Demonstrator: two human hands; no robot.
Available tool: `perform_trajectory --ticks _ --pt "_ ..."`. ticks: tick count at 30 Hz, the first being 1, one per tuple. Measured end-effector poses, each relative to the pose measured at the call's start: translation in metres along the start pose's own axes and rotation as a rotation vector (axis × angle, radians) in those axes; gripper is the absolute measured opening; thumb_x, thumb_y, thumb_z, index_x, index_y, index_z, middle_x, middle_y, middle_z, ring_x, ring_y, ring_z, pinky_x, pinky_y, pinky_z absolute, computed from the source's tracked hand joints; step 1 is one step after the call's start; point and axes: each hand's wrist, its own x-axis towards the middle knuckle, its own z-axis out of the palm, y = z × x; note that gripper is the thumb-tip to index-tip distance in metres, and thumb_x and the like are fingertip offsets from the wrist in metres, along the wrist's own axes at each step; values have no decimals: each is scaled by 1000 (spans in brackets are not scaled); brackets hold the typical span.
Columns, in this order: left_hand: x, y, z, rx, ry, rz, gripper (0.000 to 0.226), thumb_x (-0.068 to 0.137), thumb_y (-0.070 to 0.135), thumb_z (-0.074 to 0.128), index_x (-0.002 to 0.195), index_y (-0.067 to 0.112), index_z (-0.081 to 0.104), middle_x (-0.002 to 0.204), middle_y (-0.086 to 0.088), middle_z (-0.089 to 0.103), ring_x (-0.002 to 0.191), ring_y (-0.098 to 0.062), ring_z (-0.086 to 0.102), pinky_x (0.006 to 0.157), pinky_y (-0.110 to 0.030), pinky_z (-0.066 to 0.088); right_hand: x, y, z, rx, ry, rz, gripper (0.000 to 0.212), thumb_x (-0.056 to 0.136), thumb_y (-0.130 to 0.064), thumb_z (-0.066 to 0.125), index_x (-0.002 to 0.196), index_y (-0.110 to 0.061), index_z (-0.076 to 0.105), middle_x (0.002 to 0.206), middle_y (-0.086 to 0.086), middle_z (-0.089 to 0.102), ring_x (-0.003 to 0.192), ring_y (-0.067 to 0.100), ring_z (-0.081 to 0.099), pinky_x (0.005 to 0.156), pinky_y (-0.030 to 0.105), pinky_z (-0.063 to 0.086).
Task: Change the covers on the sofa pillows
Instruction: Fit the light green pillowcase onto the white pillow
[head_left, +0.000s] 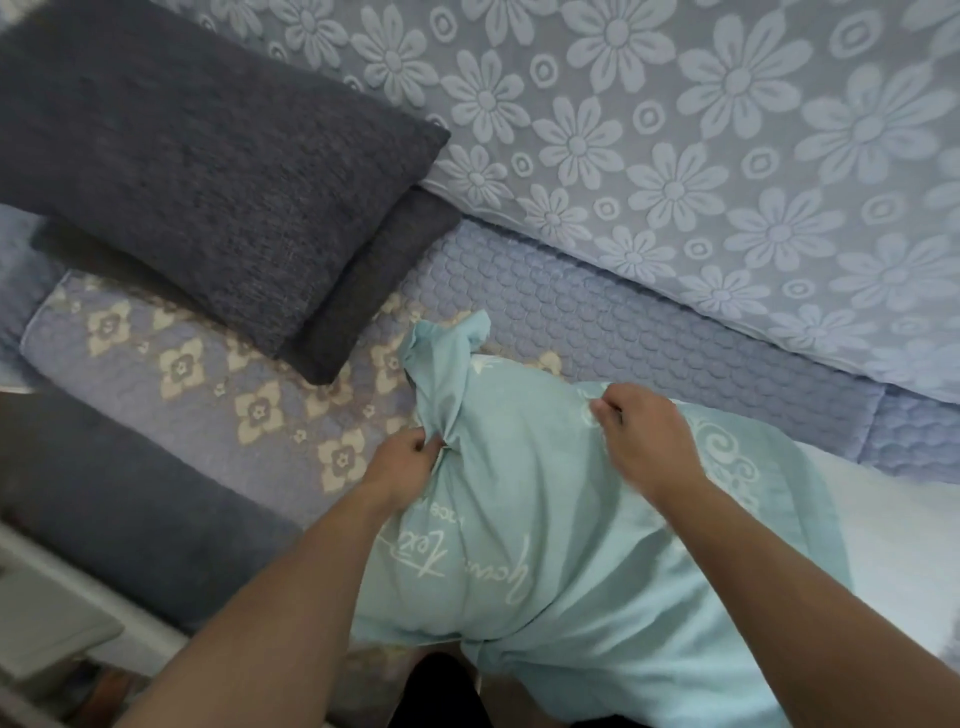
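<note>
Both hands, left hand (408, 457) and right hand (641, 428), pinch the teal pillow cover (524, 519) in a tight grip.

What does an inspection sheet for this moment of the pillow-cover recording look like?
Surface: sofa seat under a quilted blue throw with a cream flower border; flower-patterned backrest cover.
Job's things: pillow in a teal cover with white lettering, loose fabric bunched at its far corner.
Clutter: two dark blue-grey pillows, stacked at left.
Grip: left hand pinches the cover's bunched edge; right hand pinches its far edge.
Cables: nothing seen.
Surroundings: blurred pale furniture at lower left.
</note>
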Motion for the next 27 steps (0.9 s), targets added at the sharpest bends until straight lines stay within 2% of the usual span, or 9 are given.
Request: perform_trajectory --ticks 4,7,11,12,14,17,20,24,27 --pt "-10 -7 -18 -242 132 -1 31 95 33 68 73 11 70 66 3 69 64 -18 62 69 -43 54 -4 55 -41 -207 85 296 18 100 -24 51 97 -11 64 106 19 65 99 40 63 76 40 46" --pt "-12 13 -15 -137 185 91 41 95 32 66 61 11 56 51 7 53 56 -18 50 60 -41 45 -35 87 -43 -200 123 453 20 98 -22 52 88 -9 64 98 24 66 95 42 64 79 42 48" --pt "-6 30 -12 73 220 151 45 93 35 59 58 9 50 61 -2 52 67 -32 58 63 -42 43 -76 102 -25 15 67 303 44 93 -45 47 57 -20 57 73 13 67 77 35 65 71 39 45" --pt "-4 24 -14 133 214 165 45 95 33 60 57 11 50 69 -5 52 74 -35 59 67 -41 43 -79 113 -27 -14 121 319 46 91 -49 41 64 -19 66 81 12 69 85 34 64 77 40 45" --pt "-5 13 -14 188 214 181 39 98 29 59 63 13 58 92 -7 51 86 -33 56 83 -39 45 -78 135 -39 -2 247 599 53 91 -49 36 109 -12 70 123 18 62 118 35 50 100 43 36" --pt "-8 15 -3 224 208 184 31 101 27 56 77 8 63 109 -7 50 96 -28 53 92 -37 42 -61 153 -45 201 166 1047 79 93 -55 51 147 1 35 148 28 40 136 43 37 113 46 28" --pt "-8 29 10 294 277 139 29 101 26 53 83 7 64 115 -10 52 98 -31 54 90 -37 42 -26 132 -51 424 38 946 74 92 -55 59 136 5 51 128 24 61 115 38 59 97 41 46" --pt "-11 46 17 399 353 68 24 97 23 52 82 8 64 112 -14 59 100 -36 58 90 -42 48 -7 95 -29 171 -122 631 44 98 -39 52 125 -6 60 127 18 62 115 36 58 90 38 44" --pt "-5 48 0 468 374 9 21 93 22 55 95 6 70 109 -22 68 101 -41 64 91 -43 50 -25 138 -54 19 25 761 26 93 -19 54 115 -10 64 114 18 67 108 37 63 83 40 50"
